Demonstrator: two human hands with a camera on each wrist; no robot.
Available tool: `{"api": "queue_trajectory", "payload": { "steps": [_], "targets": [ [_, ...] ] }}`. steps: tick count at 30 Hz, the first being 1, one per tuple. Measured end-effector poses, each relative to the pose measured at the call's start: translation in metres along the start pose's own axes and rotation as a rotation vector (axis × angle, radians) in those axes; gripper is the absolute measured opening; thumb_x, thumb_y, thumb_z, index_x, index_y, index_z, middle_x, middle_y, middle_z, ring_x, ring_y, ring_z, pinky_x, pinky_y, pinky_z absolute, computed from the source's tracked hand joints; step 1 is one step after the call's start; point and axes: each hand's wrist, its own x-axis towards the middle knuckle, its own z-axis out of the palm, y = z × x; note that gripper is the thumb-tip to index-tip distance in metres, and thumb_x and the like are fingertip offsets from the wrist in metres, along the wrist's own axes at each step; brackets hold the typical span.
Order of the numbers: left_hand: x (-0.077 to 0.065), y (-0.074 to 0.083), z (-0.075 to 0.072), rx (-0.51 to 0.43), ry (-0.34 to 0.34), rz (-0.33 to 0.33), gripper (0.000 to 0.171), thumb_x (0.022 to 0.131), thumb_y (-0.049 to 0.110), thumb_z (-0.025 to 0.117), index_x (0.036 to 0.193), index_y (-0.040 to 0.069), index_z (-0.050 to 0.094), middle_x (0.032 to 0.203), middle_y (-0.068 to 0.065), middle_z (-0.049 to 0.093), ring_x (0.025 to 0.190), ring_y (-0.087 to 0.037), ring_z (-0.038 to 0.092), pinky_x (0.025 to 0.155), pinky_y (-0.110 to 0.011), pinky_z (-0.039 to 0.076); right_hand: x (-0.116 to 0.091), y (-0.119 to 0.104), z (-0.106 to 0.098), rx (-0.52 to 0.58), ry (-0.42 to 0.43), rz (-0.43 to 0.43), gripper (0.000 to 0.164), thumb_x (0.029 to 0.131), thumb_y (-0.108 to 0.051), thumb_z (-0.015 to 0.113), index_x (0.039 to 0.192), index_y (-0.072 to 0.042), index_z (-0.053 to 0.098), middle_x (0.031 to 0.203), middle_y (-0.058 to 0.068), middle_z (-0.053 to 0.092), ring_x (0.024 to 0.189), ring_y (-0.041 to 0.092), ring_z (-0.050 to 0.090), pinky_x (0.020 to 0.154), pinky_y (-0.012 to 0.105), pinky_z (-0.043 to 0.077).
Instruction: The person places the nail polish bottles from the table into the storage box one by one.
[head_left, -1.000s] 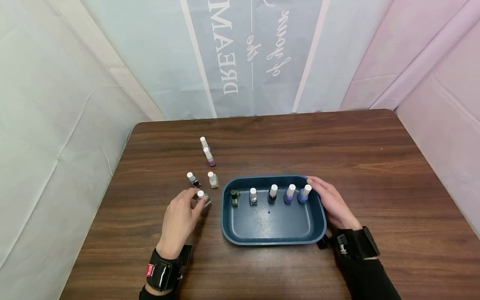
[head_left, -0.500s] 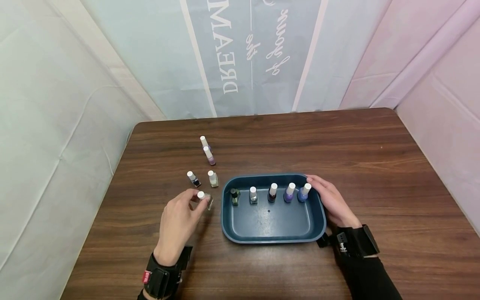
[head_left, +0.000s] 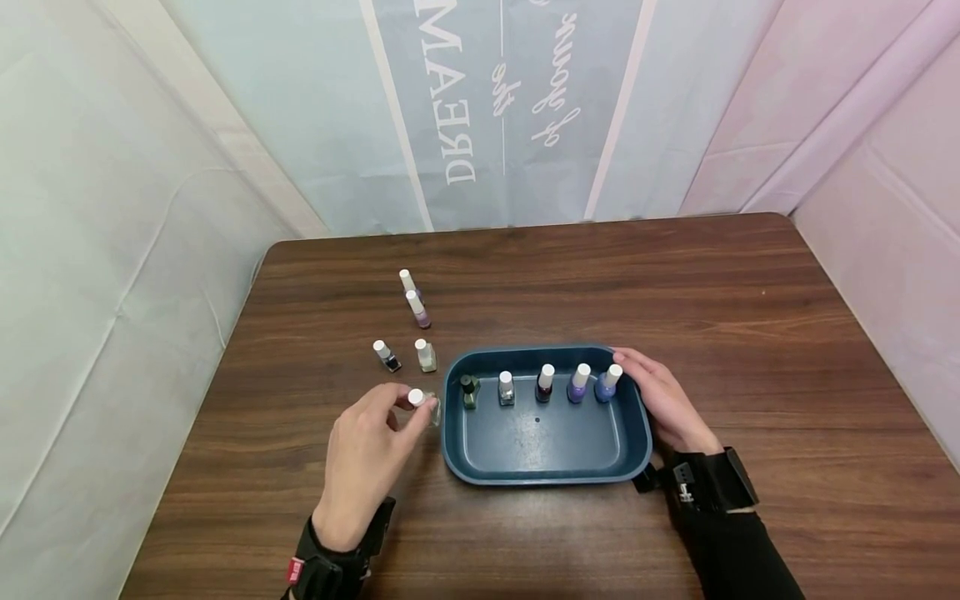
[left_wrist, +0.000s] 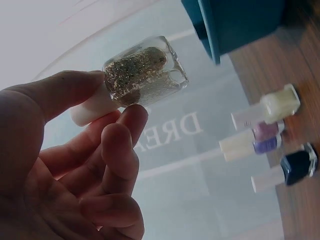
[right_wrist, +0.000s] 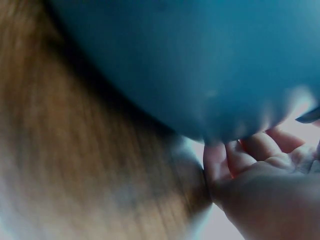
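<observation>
My left hand [head_left: 367,454] pinches the white cap of a nail polish bottle [left_wrist: 142,72] between thumb and fingers, just left of the tray's rim. In the left wrist view the bottle is clear glass with gold glitter inside. My right hand [head_left: 671,408] rests against the right end of the dark blue tray [head_left: 540,482], its fingertips at the far right corner. Fingers [right_wrist: 260,147] touch the tray's outer wall in the right wrist view. A row of nail polish bottles stands inside: dark green [head_left: 469,392], clear silvery [head_left: 506,389], dark [head_left: 545,383], purple [head_left: 579,383] and blue [head_left: 608,383].
Left of the tray on the wooden table [head_left: 712,292] are a pale cream polish bottle [head_left: 426,356] and a dark blue one [head_left: 386,356]. Farther back, a mauve bottle [head_left: 418,310] partly hides a violet one [head_left: 408,282]. Fabric walls [head_left: 525,108] surround the table.
My left hand has lifted the glitter polish bottle and carried it right, close to the tray's left rim. The right hand stays on the tray.
</observation>
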Motion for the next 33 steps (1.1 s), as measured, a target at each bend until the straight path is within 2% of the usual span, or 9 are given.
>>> {"api": "queue_trajectory", "payload": {
  "steps": [3,12,19,23,27,33],
  "targets": [
    [-0.002,0.004,0.004,0.0,-0.002,0.021,0.018,0.079,0.025,0.08,0.084,0.012,0.068,0.074,0.003,0.062,0.055,-0.001,0.042,0.049,-0.017,0.034,0.0,0.0,0.0,0.005,-0.004,-0.006,0.071,0.097,-0.058,0.039,0.148,-0.009,0.034,0.144,0.012,0.043,0.114,0.002,0.048,0.09,0.018,0.043],
    [-0.007,0.011,0.015,-0.03,-0.04,0.019,0.018,0.078,0.028,0.08,0.084,0.015,0.068,0.075,0.004,0.062,0.055,0.0,0.044,0.049,-0.016,0.035,0.001,0.004,0.001,0.031,-0.013,-0.046,0.07,0.098,-0.056,0.04,0.147,-0.007,0.035,0.131,-0.001,0.051,0.111,0.0,0.05,0.089,0.018,0.045],
    [-0.011,0.014,0.024,-0.04,-0.063,0.032,0.02,0.079,0.031,0.079,0.082,0.015,0.068,0.075,0.004,0.057,0.055,0.001,0.04,0.049,-0.015,0.032,0.001,0.004,0.0,0.015,-0.006,-0.039,0.069,0.098,-0.056,0.04,0.147,-0.008,0.036,0.134,0.004,0.049,0.111,0.002,0.049,0.089,0.019,0.045],
    [-0.014,0.015,0.031,-0.033,-0.084,0.03,0.021,0.079,0.032,0.079,0.083,0.014,0.07,0.078,0.003,0.054,0.057,0.0,0.039,0.05,-0.015,0.031,0.001,0.005,0.0,0.013,-0.006,-0.035,0.069,0.098,-0.057,0.04,0.147,-0.008,0.036,0.133,0.002,0.05,0.111,0.003,0.049,0.089,0.019,0.045],
    [-0.016,0.013,0.039,-0.02,-0.084,0.034,0.022,0.078,0.032,0.08,0.083,0.013,0.07,0.081,0.004,0.055,0.058,-0.001,0.04,0.05,-0.016,0.033,0.002,0.005,0.0,0.021,-0.008,-0.036,0.068,0.098,-0.056,0.04,0.146,-0.008,0.037,0.129,-0.001,0.051,0.111,0.005,0.05,0.089,0.02,0.045],
    [-0.019,0.01,0.049,-0.006,-0.068,0.037,0.023,0.076,0.031,0.082,0.081,0.011,0.071,0.083,0.003,0.055,0.068,-0.007,0.05,0.056,-0.022,0.043,0.002,0.004,0.0,0.017,-0.012,-0.038,0.068,0.098,-0.056,0.039,0.146,-0.008,0.037,0.128,-0.001,0.052,0.111,0.006,0.05,0.089,0.021,0.045]
  ]
}}
